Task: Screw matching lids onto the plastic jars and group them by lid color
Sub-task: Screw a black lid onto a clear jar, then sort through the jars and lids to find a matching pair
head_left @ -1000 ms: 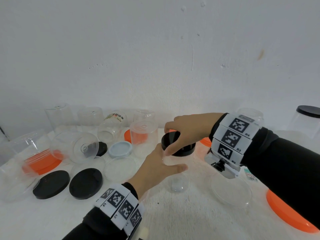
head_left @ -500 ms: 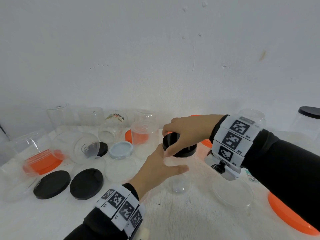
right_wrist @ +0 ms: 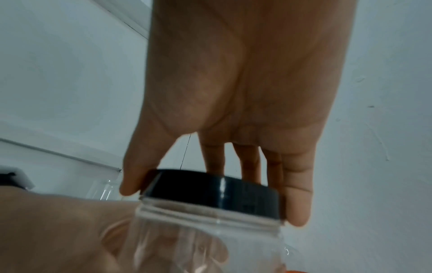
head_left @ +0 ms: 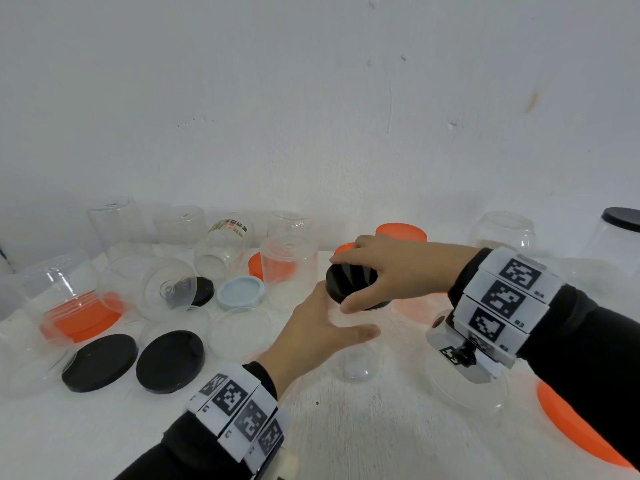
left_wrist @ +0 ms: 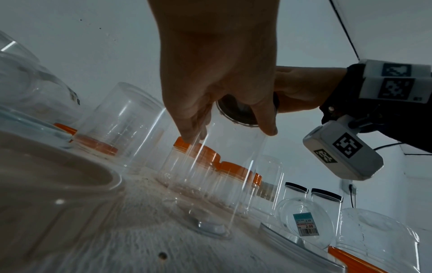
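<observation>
A clear plastic jar (head_left: 358, 358) stands upright on the white table. My left hand (head_left: 318, 334) wraps round its upper wall, thumb toward me. A small black lid (head_left: 349, 284) sits on the jar's mouth, and my right hand (head_left: 391, 271) grips its rim from above with thumb and fingers. In the right wrist view the black lid (right_wrist: 210, 192) sits slightly tilted over the threaded neck of the jar (right_wrist: 198, 240). The left wrist view shows my left hand (left_wrist: 217, 83) round the jar (left_wrist: 215, 175) from below.
Two large black lids (head_left: 169, 362) lie at the front left, with a pale blue lid (head_left: 240, 292), clear lids and several open jars behind. Orange-lidded jars (head_left: 401, 233) stand behind my hands. A large orange lid (head_left: 575, 427) lies at the right, a black-lidded jar (head_left: 620, 237) far right.
My right hand has turned a little on the black lid. The left hand and jar stay in place.
</observation>
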`<state>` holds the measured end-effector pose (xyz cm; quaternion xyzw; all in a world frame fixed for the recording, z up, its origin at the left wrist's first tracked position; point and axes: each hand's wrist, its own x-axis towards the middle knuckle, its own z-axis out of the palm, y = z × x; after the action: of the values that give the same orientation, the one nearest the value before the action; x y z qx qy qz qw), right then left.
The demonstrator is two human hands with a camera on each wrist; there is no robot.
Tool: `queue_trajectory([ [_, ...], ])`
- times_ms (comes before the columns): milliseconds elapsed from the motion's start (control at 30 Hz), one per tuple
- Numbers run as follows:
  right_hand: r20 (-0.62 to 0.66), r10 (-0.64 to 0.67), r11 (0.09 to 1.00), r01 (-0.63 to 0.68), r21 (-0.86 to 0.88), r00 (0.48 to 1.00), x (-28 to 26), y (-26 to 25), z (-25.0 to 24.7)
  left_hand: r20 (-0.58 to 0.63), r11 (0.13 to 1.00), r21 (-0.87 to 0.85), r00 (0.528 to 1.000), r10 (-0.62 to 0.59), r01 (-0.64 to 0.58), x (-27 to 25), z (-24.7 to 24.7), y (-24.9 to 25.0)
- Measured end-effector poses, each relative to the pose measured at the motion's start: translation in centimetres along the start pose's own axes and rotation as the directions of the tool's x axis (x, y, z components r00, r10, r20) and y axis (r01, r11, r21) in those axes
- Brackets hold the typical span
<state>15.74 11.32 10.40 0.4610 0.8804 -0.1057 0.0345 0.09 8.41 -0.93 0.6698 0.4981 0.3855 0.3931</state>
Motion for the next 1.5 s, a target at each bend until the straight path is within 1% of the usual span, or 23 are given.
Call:
queue_trajectory([
  [133,-0.076,-0.004,1.000,0.006,0.028,0.997,-0.2,0.2,1.2,-0.005,1.000,0.002,1.000,0.003,-0.003,0.0,0.1,-0.2],
  [300,-0.205,0.004,0.996,0.016,0.092,0.979,-0.4,-0.1,3.4,-0.015,1.000,-0.006,1.000,0.015,-0.016,0.1,0.2,-0.2],
  [400,-0.233,0.010,0.991,0.022,0.135,0.972,-0.6,-0.2,4.2,0.008,0.999,0.014,0.999,0.032,-0.032,0.2,0.1,-0.2],
  [467,-0.241,0.011,0.992,0.021,0.128,0.970,-0.7,-0.2,4.6,0.065,0.996,0.073,0.997,0.045,-0.050,0.3,-0.5,-0.2],
  [533,-0.257,0.022,0.993,0.009,0.117,0.966,-0.8,-0.1,4.9,0.121,0.976,0.212,0.992,0.025,-0.050,0.4,-1.7,-0.4],
  [600,-0.273,0.048,0.992,-0.013,0.127,0.961,-1.1,0.1,5.0,0.126,0.925,0.379,0.991,-0.054,0.002,0.6,-3.4,-1.3],
  [667,-0.275,0.064,0.988,-0.022,0.152,0.959,-1.6,0.3,5.1,0.073,0.837,0.541,0.987,-0.146,0.084,0.8,-5.3,-2.5],
  [700,-0.270,0.065,0.985,-0.019,0.169,0.961,-2.0,0.4,5.1,0.045,0.795,0.594,0.982,-0.185,0.123,0.9,-6.2,-3.2],
  [767,-0.262,0.059,0.977,-0.001,0.214,0.963,-3.2,0.5,4.9,0.002,0.722,0.662,0.963,-0.270,0.201,1.1,-7.8,-4.5],
  [833,-0.276,0.053,0.964,0.023,0.264,0.960,-4.9,0.7,4.4,-0.025,0.629,0.729,0.929,-0.370,0.270,1.3,-9.0,-5.7],
  [900,-0.309,0.059,0.952,0.040,0.303,0.949,-7.2,1.0,3.5,-0.051,0.542,0.779,0.894,-0.444,0.314,1.4,-9.5,-6.6],
  [933,-0.337,0.068,0.949,0.043,0.312,0.939,-8.5,1.2,3.0,-0.064,0.515,0.792,0.883,-0.464,0.328,1.4,-9.6,-6.9],
  [1000,-0.415,0.098,0.947,0.044,0.318,0.905,-11.3,1.9,1.4,-0.081,0.486,0.807,0.877,-0.474,0.337,1.5,-9.5,-7.4],
  [1067,-0.526,0.146,0.952,0.025,0.304,0.838,-14.0,3.0,-0.5,-0.093,0.470,0.815,0.876,-0.472,0.340,1.6,-9.4,-7.5],
  [1133,-0.648,0.209,0.956,-0.015,0.292,0.732,-16.3,4.5,-2.6,-0.115,0.464,0.811,0.874,-0.472,0.357,1.7,-9.4,-7.5],
  [1200,-0.735,0.303,0.945,-0.090,0.315,0.606,-18.0,6.4,-4.6,-0.139,0.464,0.803,0.874,-0.466,0.375,1.8,-9.5,-7.6],
  [1267,-0.774,0.389,0.921,-0.192,0.338,0.499,-18.8,8.9,-6.2,-0.167,0.449,0.805,0.874,-0.457,0.389,2.0,-9.5,-7.7],
  [1300,-0.775,0.429,0.902,-0.254,0.348,0.463,-18.9,10.4,-6.8,-0.182,0.439,0.807,0.873,-0.452,0.395,2.1,-9.5,-7.8],
  [1333,-0.766,0.469,0.879,-0.317,0.356,0.439,-18.8,12.1,-7.4,-0.193,0.433,0.807,0.872,-0.451,0.402,2.2,-9.5,-8.0],
  [1367,-0.750,0.505,0.854,-0.377,0.359,0.428,-18.4,13.9,-7.8,-0.201,0.429,0.804,0.868,-0.454,0.411,2.3,-9.6,-8.2],
  [1400,-0.725,0.537,0.829,-0.432,0.356,0.431,-17.9,15.6,-8.1,-0.204,0.427,0.801,0.863,-0.463,0.419,2.4,-9.6,-8.4],
  [1433,-0.693,0.565,0.805,-0.483,0.345,0.447,-17.2,17.2,-8.2,-0.204,0.427,0.799,0.858,-0.471,0.424,2.5,-9.7,-8.6],
  [1500,-0.605,0.607,0.769,-0.572,0.284,0.515,-15.6,20.0,-7.9,-0.204,0.415,0.803,0.852,-0.481,0.427,2.9,-10.1,-9.4],
])
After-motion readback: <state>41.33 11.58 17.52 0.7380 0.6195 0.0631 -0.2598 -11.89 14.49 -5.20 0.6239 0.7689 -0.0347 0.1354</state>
